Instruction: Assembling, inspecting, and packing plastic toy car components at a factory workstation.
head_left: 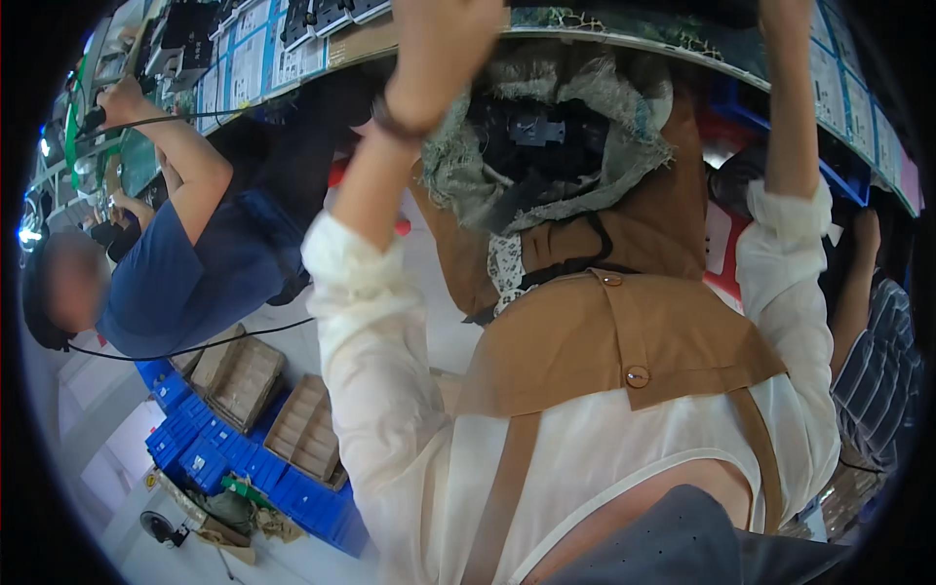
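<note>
My left hand (450, 47) reaches over the edge of the workbench at the top of the view, a dark band round its wrist. Its fingers run out of the picture, so whatever they hold or touch is hidden. Farther right, the base of my right hand (786, 14) shows at the upper rim, its fingers also cut off. Between my forearms, a frayed grey-green woven sack (450, 161) lies open on my lap over a brown garment. Inside the sack are dark pieces, among them a small grey rectangular part (538, 130).
The workbench edge (624, 41) curves across the top, with blue-lined printed sheets (255, 58) and black devices at left. A co-worker in a blue shirt (161, 278) stands left; another in a striped shirt (879, 361) is right. Blue bins (205, 463) and brown trays (304, 424) stand lower left.
</note>
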A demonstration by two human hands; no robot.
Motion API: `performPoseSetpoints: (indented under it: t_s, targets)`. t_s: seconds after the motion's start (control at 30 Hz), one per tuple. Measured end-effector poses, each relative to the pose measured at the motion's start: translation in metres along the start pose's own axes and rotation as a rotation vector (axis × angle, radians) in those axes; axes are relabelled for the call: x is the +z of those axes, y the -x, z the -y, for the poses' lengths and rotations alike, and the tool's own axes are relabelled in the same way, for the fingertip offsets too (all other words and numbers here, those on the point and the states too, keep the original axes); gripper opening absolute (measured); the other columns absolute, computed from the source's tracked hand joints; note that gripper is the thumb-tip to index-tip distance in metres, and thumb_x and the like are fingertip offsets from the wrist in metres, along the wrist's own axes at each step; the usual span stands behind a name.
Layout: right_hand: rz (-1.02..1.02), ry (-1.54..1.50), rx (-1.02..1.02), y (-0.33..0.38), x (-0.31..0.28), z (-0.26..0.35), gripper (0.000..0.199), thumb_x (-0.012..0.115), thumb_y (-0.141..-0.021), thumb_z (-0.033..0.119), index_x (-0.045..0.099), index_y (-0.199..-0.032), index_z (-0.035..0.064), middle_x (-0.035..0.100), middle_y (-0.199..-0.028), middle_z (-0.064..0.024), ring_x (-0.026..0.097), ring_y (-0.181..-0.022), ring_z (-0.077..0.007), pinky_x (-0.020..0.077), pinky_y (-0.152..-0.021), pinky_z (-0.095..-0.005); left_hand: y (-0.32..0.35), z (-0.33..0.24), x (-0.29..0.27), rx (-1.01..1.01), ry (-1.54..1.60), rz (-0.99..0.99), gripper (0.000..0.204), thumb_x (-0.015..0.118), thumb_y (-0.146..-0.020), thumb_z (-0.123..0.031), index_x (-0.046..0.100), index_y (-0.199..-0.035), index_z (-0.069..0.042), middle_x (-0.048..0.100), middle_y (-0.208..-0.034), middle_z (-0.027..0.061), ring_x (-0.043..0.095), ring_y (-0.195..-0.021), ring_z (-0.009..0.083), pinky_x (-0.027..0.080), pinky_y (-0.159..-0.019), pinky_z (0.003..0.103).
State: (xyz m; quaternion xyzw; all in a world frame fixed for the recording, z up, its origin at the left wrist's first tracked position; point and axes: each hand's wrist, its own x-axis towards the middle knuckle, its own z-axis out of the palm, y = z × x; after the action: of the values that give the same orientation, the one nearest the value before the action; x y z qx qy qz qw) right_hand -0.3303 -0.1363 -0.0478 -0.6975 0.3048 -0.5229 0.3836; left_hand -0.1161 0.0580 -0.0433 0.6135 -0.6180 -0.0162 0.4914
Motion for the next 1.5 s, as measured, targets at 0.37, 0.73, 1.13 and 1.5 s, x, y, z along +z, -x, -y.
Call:
performPoseSetpoints:
  t_s: [0.37,0.73,1.13,1.5]
  targets:
    - [1.422,0.972,0.126,0.186,0.085,-0.154,0.034,0.039,-0.087,0.026,0.063,-0.097,0.0044,0.06,-0.101,-0.021,0.057,-0.093,-0.0387,0.0447,-0.081,-0.0448,0.191,0.134,0.071,-0.409,-0.696,0.419,0.042,0.057,-0.077,-0.019,0.049,-0.115,-0.002,0.039,-0.128,0.0194,0.041,-0.11,0.0417,0.04,-0.088,0.05]
    - [0.166,-0.444,0.746,0.145,0.13,-0.127,0.033,0.034,-0.095,0.013,0.043,-0.125,0.0021,0.047,-0.124,-0.0127,0.048,-0.113,-0.0301,0.0468,-0.092,-0.043,0.165,0.066,0.116,-0.15,-0.556,0.067,0.034,0.059,-0.066,-0.013,0.055,-0.099,-0.007,0.049,-0.098,0.0136,0.046,-0.092,0.0316,0.036,-0.078,0.042]
    - [0.179,-0.428,0.767,0.195,0.034,-0.068,0.035,0.037,-0.093,0.017,0.044,-0.124,0.0026,0.047,-0.123,-0.0114,0.048,-0.109,-0.0276,0.0461,-0.088,-0.0405,0.137,0.191,0.112,-0.447,-0.925,0.423,0.027,0.048,-0.079,-0.024,0.068,-0.09,-0.01,0.063,-0.101,0.0107,0.056,-0.096,0.0292,0.036,-0.087,0.048]
    - [0.117,-0.37,0.784,0.135,0.071,-0.123,0.037,0.041,-0.092,0.02,0.044,-0.124,0.003,0.048,-0.122,-0.0102,0.048,-0.106,-0.0253,0.0455,-0.085,-0.0382,0.15,0.172,0.156,-0.394,-0.452,0.321,0.037,0.048,-0.08,-0.03,0.061,-0.107,-0.008,0.058,-0.112,0.0147,0.056,-0.099,0.0345,0.041,-0.087,0.045]
